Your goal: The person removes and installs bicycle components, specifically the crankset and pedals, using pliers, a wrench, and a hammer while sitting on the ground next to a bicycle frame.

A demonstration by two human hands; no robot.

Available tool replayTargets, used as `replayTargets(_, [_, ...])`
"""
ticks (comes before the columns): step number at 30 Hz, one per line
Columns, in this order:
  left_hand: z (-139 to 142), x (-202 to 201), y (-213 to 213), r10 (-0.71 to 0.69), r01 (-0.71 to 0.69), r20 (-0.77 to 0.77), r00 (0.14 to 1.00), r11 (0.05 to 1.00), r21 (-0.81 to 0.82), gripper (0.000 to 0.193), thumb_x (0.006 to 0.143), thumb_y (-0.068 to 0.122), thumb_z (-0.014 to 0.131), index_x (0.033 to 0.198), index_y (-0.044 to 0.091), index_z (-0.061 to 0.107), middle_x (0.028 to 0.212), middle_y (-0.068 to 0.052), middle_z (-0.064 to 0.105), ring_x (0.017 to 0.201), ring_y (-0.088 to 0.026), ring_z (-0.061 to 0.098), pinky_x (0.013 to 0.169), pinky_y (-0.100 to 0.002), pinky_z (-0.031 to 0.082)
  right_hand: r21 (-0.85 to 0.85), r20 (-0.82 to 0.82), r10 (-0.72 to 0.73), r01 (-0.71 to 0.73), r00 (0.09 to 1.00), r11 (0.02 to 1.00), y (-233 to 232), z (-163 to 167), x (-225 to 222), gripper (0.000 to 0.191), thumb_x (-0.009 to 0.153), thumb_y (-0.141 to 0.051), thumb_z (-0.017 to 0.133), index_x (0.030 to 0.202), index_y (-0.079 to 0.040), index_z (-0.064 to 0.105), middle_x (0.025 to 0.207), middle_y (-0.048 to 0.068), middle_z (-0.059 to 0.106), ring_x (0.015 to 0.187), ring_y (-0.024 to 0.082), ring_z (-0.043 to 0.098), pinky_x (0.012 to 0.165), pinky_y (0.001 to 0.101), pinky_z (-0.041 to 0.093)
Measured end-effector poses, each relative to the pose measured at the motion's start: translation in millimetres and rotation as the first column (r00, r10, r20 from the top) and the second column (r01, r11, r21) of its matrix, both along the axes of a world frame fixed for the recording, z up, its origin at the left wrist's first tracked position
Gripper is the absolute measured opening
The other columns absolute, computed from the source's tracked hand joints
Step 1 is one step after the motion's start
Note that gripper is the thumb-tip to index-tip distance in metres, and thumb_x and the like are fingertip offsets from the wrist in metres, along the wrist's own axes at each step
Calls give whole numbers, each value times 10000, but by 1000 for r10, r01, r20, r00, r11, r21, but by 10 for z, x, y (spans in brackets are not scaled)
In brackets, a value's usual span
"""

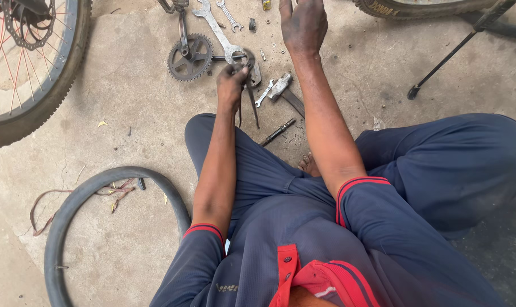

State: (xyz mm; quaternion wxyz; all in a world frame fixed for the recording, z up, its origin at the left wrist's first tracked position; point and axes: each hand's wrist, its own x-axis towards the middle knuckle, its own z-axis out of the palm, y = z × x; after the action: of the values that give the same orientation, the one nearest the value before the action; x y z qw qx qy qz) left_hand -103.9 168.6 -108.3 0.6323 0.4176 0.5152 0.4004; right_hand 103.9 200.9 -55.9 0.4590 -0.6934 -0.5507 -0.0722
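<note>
I sit on a concrete floor with my legs folded. My left hand [231,85] grips a pair of dark pliers [250,85], handles hanging down over my knee. My right hand [303,23] is stretched forward, greasy, fingers apart, holding nothing, above small bolts and tools. A crank with chainring [189,55] lies just beyond the left hand. A long spanner [217,29] lies beside it. A hammer [283,91] and a dark bolt-like rod [278,132] lie on the floor between my arms.
A bicycle wheel with disc rotor [33,68] stands at the left. A loose black tyre [98,193] curves on the floor near my left leg. Another tyre [428,8] and a kickstand [445,59] are at the top right. A small spanner [229,16] lies at the top.
</note>
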Motion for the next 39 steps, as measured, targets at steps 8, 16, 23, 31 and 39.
replayTargets(8, [-139, -81, -157, 71, -68, -84, 994, 997, 28, 264, 872, 59, 759, 1104, -49, 692, 897, -75, 742, 775, -153, 690, 727, -278, 566, 14, -721, 89, -115, 687, 993, 134, -16, -58, 309, 1077, -290, 531, 902, -59, 639, 718, 49, 612, 577, 127, 605, 495, 257, 543])
replayTargets(16, [-172, 17, -141, 57, -56, -50, 997, 998, 29, 301, 865, 35, 779, 1134, -71, 695, 932, -77, 733, 791, -155, 672, 729, -285, 547, 430, -793, 319, -106, -519, 897, 73, 85, -185, 357, 1038, -327, 475, 860, -44, 602, 743, 89, 632, 591, 190, 586, 551, 346, 501])
replayTargets(23, [-181, -25, -139, 56, -59, -168, 984, 998, -11, 335, 859, 35, 756, 1164, -79, 680, 916, -103, 752, 784, -177, 709, 729, -301, 577, 77, -901, 124, -128, 415, 989, 181, -9, -103, 318, 1008, -345, 552, 841, -92, 646, 659, 19, 628, 534, 120, 622, 485, 279, 511])
replayTargets(31, [-133, -2, -135, 46, -48, -198, 979, 999, -2, 376, 858, 39, 771, 1190, -98, 660, 960, -134, 756, 812, -192, 720, 753, -316, 583, 276, -932, 225, -152, -284, 949, 102, 127, -153, 325, 1013, -318, 551, 816, -67, 611, 666, 44, 622, 524, 140, 558, 499, 315, 458])
replayTargets(39, [-196, -15, -128, 38, -41, -215, 976, 999, -7, 418, 856, 42, 763, 1226, -101, 631, 982, -149, 757, 838, -208, 731, 765, -319, 595, -223, -379, -126, 41, 917, 974, 110, -46, -105, 514, 1089, -425, 553, 709, -80, 578, 613, 26, 517, 514, 98, 503, 570, 311, 491])
